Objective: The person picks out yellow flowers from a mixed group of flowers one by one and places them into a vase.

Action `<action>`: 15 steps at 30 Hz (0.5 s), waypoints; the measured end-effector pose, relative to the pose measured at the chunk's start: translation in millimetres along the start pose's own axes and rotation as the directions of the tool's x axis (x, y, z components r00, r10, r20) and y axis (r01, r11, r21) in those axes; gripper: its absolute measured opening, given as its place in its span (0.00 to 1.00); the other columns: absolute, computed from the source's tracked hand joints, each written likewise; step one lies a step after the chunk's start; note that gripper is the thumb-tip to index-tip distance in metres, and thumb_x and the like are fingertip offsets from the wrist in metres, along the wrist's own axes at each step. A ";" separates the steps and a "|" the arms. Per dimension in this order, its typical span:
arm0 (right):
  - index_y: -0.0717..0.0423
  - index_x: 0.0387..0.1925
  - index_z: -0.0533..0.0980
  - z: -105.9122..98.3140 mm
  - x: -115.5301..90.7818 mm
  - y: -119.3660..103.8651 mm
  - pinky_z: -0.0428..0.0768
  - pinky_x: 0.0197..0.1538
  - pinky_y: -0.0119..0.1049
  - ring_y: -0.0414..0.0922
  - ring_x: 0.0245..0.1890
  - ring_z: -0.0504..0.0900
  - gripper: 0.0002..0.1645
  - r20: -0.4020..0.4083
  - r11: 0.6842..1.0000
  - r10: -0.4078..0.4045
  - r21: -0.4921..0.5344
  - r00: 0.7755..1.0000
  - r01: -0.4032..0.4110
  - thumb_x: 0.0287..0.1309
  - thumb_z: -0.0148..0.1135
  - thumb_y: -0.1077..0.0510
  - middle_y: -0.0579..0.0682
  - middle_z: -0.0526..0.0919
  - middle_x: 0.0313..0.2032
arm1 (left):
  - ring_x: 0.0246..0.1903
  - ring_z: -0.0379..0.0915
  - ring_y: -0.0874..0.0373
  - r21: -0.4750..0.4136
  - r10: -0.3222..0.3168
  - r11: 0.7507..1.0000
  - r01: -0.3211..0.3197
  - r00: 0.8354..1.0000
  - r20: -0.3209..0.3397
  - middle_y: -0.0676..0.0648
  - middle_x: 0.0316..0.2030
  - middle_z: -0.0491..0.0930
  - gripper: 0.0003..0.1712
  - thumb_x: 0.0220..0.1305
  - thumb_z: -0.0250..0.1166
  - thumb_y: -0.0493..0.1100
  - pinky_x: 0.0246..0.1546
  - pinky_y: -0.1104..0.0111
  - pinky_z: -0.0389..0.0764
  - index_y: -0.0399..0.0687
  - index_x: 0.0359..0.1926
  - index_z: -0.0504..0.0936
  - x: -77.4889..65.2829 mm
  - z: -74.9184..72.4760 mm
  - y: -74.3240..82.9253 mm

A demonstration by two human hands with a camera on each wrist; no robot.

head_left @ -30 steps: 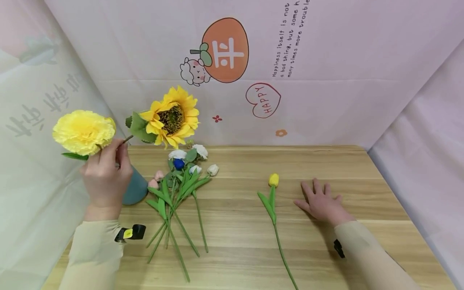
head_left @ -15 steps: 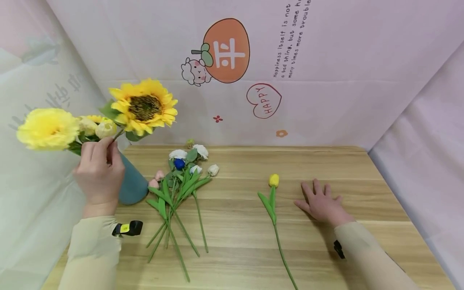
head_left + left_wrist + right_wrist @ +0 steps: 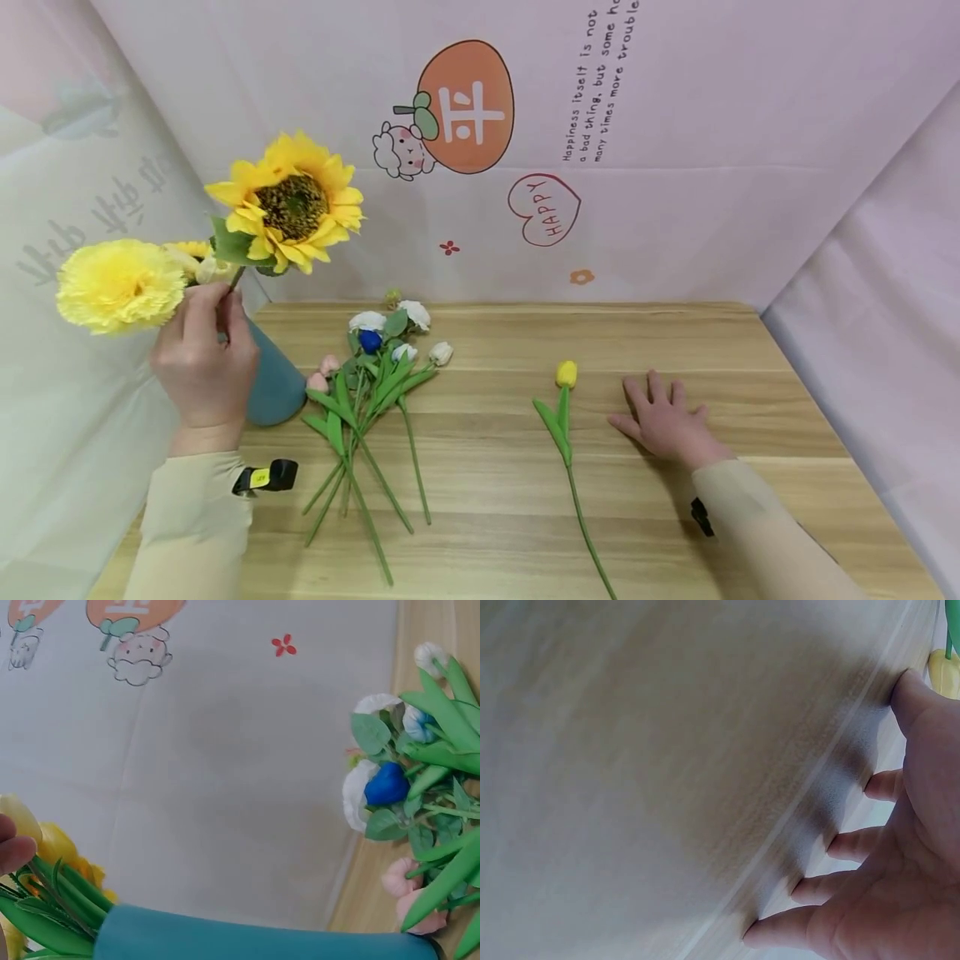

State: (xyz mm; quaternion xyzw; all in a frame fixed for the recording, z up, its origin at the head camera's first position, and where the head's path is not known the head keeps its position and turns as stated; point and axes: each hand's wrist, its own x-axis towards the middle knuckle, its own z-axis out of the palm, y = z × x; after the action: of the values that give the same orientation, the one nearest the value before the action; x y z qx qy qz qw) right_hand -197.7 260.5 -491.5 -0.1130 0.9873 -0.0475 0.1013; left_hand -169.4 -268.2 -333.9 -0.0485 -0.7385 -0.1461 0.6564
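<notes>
My left hand (image 3: 204, 367) pinches the stem of a sunflower (image 3: 295, 208) above the mouth of a blue-green vase (image 3: 272, 379). Its big yellow head faces the camera, and the lower stem is hidden behind the hand. A yellow carnation (image 3: 122, 285) and cream tulips (image 3: 213, 268) stick out around the fingers. In the left wrist view, green stems run into the vase (image 3: 262, 930), with a cream tulip (image 3: 19, 817) by the fingertips. My right hand (image 3: 671, 421) rests on the wooden table with fingers spread, to the right of a yellow tulip (image 3: 566, 374).
Right of the vase lies a loose pile of artificial flowers: white roses (image 3: 414, 314), a blue bud (image 3: 370, 341), pink buds (image 3: 318, 382) and a white tulip (image 3: 441, 353), stems toward the front. A printed cloth (image 3: 675, 208) hangs behind the wooden table (image 3: 495, 517).
My left hand has carried the sunflower leftward and over the vase, its head now higher. The carnation first shifted left, then slightly back. The right hand stayed still.
</notes>
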 end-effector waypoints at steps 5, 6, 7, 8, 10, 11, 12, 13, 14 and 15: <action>0.54 0.72 0.50 -0.4 -0.7 1.0 0.54 0.47 0.85 0.79 0.64 0.44 0.46 -0.013 1.000 -0.004 0.003 1.000 0.004 0.66 0.42 0.28 0.74 0.46 0.69 | 0.18 0.67 0.39 -0.004 -0.016 1.000 0.016 1.000 -0.014 0.36 0.21 0.76 0.06 0.65 0.61 0.36 0.18 0.46 0.65 0.36 0.37 0.81 4.6 3.0 4.1; 0.54 0.72 0.50 -0.5 -0.8 1.0 0.54 0.47 0.85 0.79 0.63 0.45 0.46 -0.016 1.000 -0.007 0.000 1.000 0.007 0.66 0.41 0.28 0.75 0.46 0.69 | 0.18 0.68 0.39 0.001 -0.021 1.000 0.021 1.000 -0.009 0.36 0.21 0.76 0.06 0.66 0.61 0.37 0.18 0.45 0.65 0.37 0.37 0.81 5.5 3.9 3.9; 0.54 0.72 0.50 -0.3 -0.8 1.2 0.54 0.47 0.85 0.79 0.63 0.45 0.46 -0.018 1.000 -0.007 -0.001 1.000 0.007 0.66 0.41 0.28 0.74 0.47 0.69 | 0.19 0.69 0.38 0.006 -0.029 1.000 0.030 1.000 -0.003 0.36 0.22 0.77 0.07 0.66 0.61 0.38 0.19 0.45 0.66 0.37 0.37 0.81 6.2 5.0 3.6; 0.54 0.72 0.50 -0.5 -0.8 0.9 0.54 0.47 0.85 0.79 0.64 0.45 0.46 -0.020 1.000 -0.006 -0.001 1.000 0.006 0.66 0.42 0.28 0.74 0.47 0.69 | 0.20 0.70 0.38 0.011 -0.040 0.999 0.040 0.999 0.006 0.36 0.23 0.78 0.08 0.67 0.60 0.39 0.20 0.44 0.67 0.37 0.37 0.81 6.8 5.9 3.0; 0.54 0.72 0.50 0.1 -0.6 0.8 0.54 0.47 0.85 0.78 0.64 0.45 0.46 -0.018 1.000 -0.006 -0.007 1.000 0.006 0.66 0.42 0.29 0.74 0.47 0.69 | 0.22 0.71 0.37 0.029 -0.065 0.998 0.064 0.998 0.027 0.35 0.25 0.79 0.10 0.68 0.59 0.41 0.23 0.43 0.69 0.37 0.37 0.81 7.2 6.5 -0.1; 0.54 0.72 0.50 0.3 -0.7 0.6 0.54 0.47 0.85 0.79 0.63 0.45 0.46 -0.018 1.000 -0.007 -0.009 1.000 0.006 0.66 0.42 0.29 0.74 0.47 0.69 | 0.23 0.72 0.37 0.036 -0.079 0.996 0.077 0.996 0.035 0.35 0.26 0.79 0.11 0.69 0.59 0.42 0.24 0.42 0.70 0.36 0.37 0.81 7.0 6.3 -1.9; 0.54 0.72 0.50 0.4 -0.7 0.5 0.54 0.47 0.85 0.79 0.63 0.45 0.46 -0.020 1.000 -0.008 -0.010 1.000 0.007 0.66 0.43 0.29 0.74 0.47 0.69 | 0.25 0.73 0.37 0.042 -0.093 0.995 0.092 0.995 0.038 0.35 0.27 0.79 0.12 0.69 0.59 0.42 0.26 0.42 0.71 0.36 0.37 0.81 6.5 5.7 -4.0; 0.54 0.72 0.50 0.4 -1.0 0.2 0.54 0.47 0.85 0.78 0.64 0.45 0.46 -0.018 1.000 -0.006 -0.012 1.000 0.005 0.67 0.42 0.29 0.74 0.47 0.69 | 0.26 0.73 0.37 0.042 -0.107 0.994 0.105 0.994 0.034 0.34 0.27 0.78 0.12 0.69 0.59 0.42 0.27 0.42 0.72 0.36 0.37 0.81 5.8 5.2 -5.9; 0.54 0.72 0.50 0.3 -1.2 -0.1 0.54 0.47 0.85 0.78 0.64 0.45 0.46 -0.018 1.000 -0.006 -0.014 1.000 0.005 0.67 0.42 0.29 0.74 0.47 0.69 | 0.28 0.73 0.37 0.042 -0.117 0.992 0.116 0.993 0.030 0.34 0.27 0.78 0.12 0.68 0.60 0.42 0.28 0.42 0.72 0.36 0.36 0.81 5.3 4.4 -7.9; 0.54 0.72 0.50 0.5 -1.3 -0.1 0.55 0.47 0.85 0.79 0.63 0.45 0.46 -0.020 1.000 -0.008 -0.016 1.000 0.007 0.66 0.42 0.29 0.74 0.47 0.69 | 0.29 0.73 0.36 0.042 -0.126 0.991 0.125 0.992 0.023 0.34 0.28 0.78 0.12 0.68 0.60 0.42 0.30 0.42 0.73 0.35 0.36 0.82 4.8 3.7 -10.0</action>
State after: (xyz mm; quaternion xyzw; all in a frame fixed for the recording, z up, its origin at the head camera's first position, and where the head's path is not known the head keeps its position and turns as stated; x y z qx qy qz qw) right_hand -196.3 260.7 -491.7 -0.1171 0.9882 -0.0410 0.0904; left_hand -176.2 -277.3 -331.0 0.0096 -0.7512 -0.1714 0.6373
